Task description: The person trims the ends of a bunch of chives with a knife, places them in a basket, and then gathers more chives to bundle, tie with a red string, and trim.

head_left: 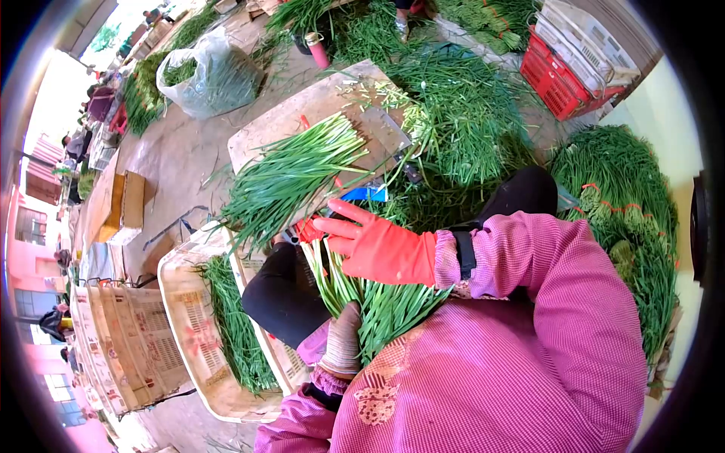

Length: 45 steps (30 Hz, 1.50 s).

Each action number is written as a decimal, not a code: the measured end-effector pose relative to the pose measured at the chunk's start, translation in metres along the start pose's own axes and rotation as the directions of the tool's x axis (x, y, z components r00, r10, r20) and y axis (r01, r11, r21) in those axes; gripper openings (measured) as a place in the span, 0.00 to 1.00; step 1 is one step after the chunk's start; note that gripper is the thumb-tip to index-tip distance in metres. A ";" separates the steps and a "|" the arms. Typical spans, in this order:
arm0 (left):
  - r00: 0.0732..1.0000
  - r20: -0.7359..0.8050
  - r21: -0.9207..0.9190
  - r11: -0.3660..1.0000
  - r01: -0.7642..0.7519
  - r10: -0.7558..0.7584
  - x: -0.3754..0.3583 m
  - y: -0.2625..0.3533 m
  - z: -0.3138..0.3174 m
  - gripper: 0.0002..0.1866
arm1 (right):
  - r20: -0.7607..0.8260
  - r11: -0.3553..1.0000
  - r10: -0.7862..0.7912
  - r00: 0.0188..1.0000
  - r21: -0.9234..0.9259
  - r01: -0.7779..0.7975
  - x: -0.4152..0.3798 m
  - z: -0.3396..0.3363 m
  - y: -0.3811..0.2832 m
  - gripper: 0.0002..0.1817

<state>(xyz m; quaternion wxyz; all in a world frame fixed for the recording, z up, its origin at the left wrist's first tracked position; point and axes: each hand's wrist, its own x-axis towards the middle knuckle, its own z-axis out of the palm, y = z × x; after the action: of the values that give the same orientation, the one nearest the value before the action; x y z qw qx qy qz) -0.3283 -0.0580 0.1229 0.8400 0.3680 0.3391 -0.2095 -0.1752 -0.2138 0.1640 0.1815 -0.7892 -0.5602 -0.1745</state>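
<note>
left hand fingers grip the chive bunch from below, steadying it; right hand fingers lie open on top, aligning stalks.

A bundle of chives lies across the person's lap, with the left hand under it and the right hand resting on top. Ahead of the hands, another chive bunch lies on a board. To the left, a crate holds more chives. Loose chive heaps lie to the right. Behind the board stands a bag, and 2 stacked baskets sit far right.
</note>
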 end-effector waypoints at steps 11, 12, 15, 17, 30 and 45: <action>0.997 0.082 -0.021 1.000 0.013 -0.011 -0.008 0.003 0.009 0.28 | -0.283 0.593 0.476 0.833 -0.596 -0.541 -0.027 -0.056 0.102 0.14; 0.996 0.083 -0.016 1.000 0.021 -0.020 -0.007 0.004 0.009 0.29 | -0.309 0.480 0.496 0.812 -0.681 -0.553 -0.035 -0.060 0.109 0.18; 0.995 0.101 -0.001 1.000 0.025 -0.025 -0.005 0.004 0.010 0.29 | -0.110 0.745 0.644 0.757 -0.134 -0.654 -0.043 -0.055 0.084 0.28; 0.993 0.114 0.012 1.000 0.022 -0.023 -0.006 0.005 0.010 0.29 | 0.318 0.511 0.593 0.739 0.560 -0.652 -0.037 -0.060 0.062 0.44; 0.956 0.238 0.402 0.879 -0.257 0.170 0.012 -0.010 -0.012 0.26 | 0.109 0.659 0.744 0.659 0.044 -0.751 -0.048 -0.024 0.059 0.09; 0.983 -0.027 0.343 0.926 -0.160 0.180 0.005 -0.005 -0.002 0.17 | -0.166 0.739 0.494 0.853 -0.438 -0.513 -0.066 -0.035 0.082 0.13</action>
<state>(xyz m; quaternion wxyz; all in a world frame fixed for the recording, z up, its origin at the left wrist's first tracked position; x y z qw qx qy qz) -0.3281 -0.0603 0.1158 0.7687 0.5412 0.2890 -0.1807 -0.1204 -0.3096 0.1555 0.0374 -0.9271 -0.2636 -0.2638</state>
